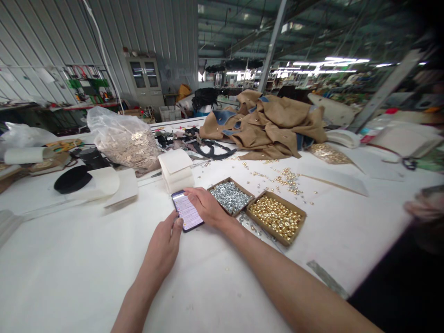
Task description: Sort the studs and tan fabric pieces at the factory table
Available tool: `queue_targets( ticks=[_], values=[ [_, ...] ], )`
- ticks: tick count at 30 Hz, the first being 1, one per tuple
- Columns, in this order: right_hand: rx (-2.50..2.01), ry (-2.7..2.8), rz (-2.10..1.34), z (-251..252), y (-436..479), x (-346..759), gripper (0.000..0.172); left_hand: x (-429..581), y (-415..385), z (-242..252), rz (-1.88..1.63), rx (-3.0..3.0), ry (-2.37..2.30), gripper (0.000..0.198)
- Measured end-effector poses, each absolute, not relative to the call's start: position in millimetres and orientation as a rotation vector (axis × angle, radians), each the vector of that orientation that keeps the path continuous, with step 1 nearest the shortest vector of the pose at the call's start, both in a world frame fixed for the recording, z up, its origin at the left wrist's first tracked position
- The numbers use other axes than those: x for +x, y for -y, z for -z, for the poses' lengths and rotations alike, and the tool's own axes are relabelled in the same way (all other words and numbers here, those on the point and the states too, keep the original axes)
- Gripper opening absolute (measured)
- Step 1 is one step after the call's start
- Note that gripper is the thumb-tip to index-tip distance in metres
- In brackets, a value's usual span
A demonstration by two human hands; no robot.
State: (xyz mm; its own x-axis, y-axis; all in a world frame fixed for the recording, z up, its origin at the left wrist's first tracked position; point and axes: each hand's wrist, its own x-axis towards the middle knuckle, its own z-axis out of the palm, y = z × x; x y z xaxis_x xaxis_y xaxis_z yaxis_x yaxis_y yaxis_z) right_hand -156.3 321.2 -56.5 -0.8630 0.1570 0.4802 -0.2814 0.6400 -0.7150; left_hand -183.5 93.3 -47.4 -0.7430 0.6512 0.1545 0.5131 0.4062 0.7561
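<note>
A smartphone [186, 210] with a lit screen lies on the white table [69, 268]. My left hand [163, 243] rests at the phone's near end, thumb tip touching its lower edge, fingers curled. My right hand [206, 206] lies along the phone's right side, fingers pressed against its edge. Just right of that hand stand two shallow cardboard trays, one of silver studs [231, 196] and one of gold studs [276, 217].
Loose gold studs [287, 178] lie scattered behind the trays. A heap of tan jackets [267, 125] is at the back. A clear bag of metal parts [126, 138], white paper pieces [176, 169] and a black disc [72, 179] sit at left. Another person's hand [421, 208] shows at right.
</note>
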Motion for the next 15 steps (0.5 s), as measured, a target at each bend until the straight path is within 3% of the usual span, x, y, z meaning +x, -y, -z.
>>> queue_targets(
  ticks=[15],
  values=[
    [0.099,2.352,-1.144,54.3,-320.3,-154.9,0.05,-185.9,-93.0,51.3,-1.23,1.04,-2.504,0.058]
  ],
)
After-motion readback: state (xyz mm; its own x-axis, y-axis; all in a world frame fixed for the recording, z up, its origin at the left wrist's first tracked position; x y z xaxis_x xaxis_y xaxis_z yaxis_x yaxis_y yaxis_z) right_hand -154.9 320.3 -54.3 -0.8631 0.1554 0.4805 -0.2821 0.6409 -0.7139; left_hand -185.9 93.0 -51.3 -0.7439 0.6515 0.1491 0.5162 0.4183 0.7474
